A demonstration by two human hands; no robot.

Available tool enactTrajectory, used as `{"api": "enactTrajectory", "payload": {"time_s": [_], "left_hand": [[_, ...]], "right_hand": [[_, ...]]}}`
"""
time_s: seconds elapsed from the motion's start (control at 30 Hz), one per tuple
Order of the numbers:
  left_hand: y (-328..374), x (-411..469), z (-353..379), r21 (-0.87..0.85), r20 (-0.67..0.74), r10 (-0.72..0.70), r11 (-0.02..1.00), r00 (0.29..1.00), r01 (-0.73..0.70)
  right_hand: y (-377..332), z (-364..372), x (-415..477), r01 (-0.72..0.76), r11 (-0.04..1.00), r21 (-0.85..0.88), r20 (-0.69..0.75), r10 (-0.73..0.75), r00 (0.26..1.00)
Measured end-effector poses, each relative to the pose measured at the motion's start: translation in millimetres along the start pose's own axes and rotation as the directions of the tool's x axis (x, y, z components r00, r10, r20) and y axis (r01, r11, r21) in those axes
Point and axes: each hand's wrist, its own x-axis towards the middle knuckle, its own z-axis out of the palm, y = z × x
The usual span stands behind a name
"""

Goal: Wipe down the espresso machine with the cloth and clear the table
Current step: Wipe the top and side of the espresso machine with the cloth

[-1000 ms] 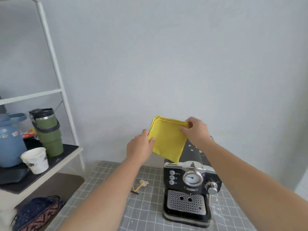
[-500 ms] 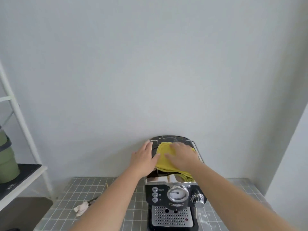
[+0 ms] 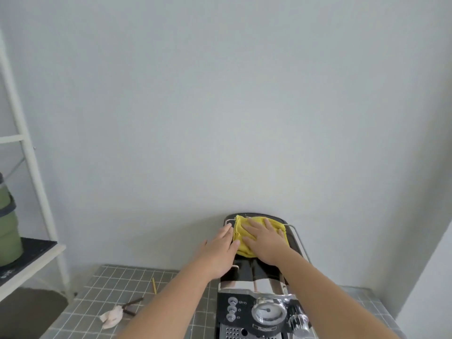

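Observation:
A black and chrome espresso machine (image 3: 259,311) stands on the grey gridded table (image 3: 115,285), against the wall. A folded yellow cloth (image 3: 241,234) lies on the machine's top, toward the back. My right hand (image 3: 264,239) lies flat on the cloth, fingers spread, pressing it down. My left hand (image 3: 219,253) rests open on the machine's top left edge, its fingertips touching the cloth's left side. On the table left of the machine lie a crumpled white tissue (image 3: 111,319), dark sticks (image 3: 132,305) and a thin yellow stick (image 3: 154,286).
A white ladder shelf (image 3: 29,152) stands at the left, with a green tumbler (image 3: 7,231) on its dark mat. The grey wall is close behind the machine. A lighter wall panel rises at the far right.
The cloth went from held up in both hands to lying on the machine's top. Since half a second ago my right hand has slid it toward the back; the view shifted right.

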Motion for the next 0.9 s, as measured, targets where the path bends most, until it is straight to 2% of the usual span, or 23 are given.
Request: {"api": "enactTrajectory", "payload": {"time_s": [0.13, 0.2, 0.27, 0.4, 0.47, 0.53, 0.6, 0.7, 0.77, 0.9], "left_hand": [[-4, 0, 2, -0.102, -0.002, 0.011, 0.995, 1.0, -0.011], [-6, 2, 1, -0.12, 0.001, 0.014, 0.993, 1.0, -0.014], [-8, 3, 2, -0.104, 0.011, 0.008, 0.995, 1.0, -0.007], [-10, 1, 5, -0.072, 0.009, -0.005, 0.997, 1.0, 0.006], [-9, 0, 2, -0.085, -0.012, -0.01, 0.996, 1.0, 0.009], [-7, -1, 1, -0.11, -0.019, -0.017, 0.994, 1.0, 0.015], [-7, -3, 3, -0.131, -0.02, -0.011, 0.991, 1.0, 0.009], [-9, -4, 3, -0.136, -0.021, -0.002, 0.991, 1.0, -0.001], [-9, -2, 3, -0.126, -0.013, -0.001, 0.992, 1.0, 0.0], [-9, -1, 3, -0.11, -0.01, -0.02, 0.994, 1.0, 0.019]], "right_hand": [[5, 6, -48, 0.193, 0.981, -0.021, 0.036, -0.192, 0.981], [10, 3, -59, 0.192, 0.981, -0.042, 0.073, -0.189, 0.979], [11, 1, -50, 0.118, 0.992, -0.055, 0.092, -0.112, 0.989], [-2, 2, -8, -0.135, 0.99, -0.041, 0.031, 0.137, 0.99], [-11, 2, 6, -0.165, 0.984, -0.068, 0.022, 0.167, 0.986], [-20, 2, 2, -0.106, 0.984, -0.144, 0.035, 0.112, 0.993], [-25, 8, -18, 0.019, 0.979, -0.204, 0.051, -0.008, 0.999], [-17, 11, -52, 0.124, 0.976, -0.181, 0.057, -0.116, 0.992], [-11, 12, -62, 0.067, 0.992, -0.11, 0.042, -0.063, 0.997], [-14, 10, -34, -0.158, 0.987, -0.03, -0.026, 0.157, 0.987]]}}
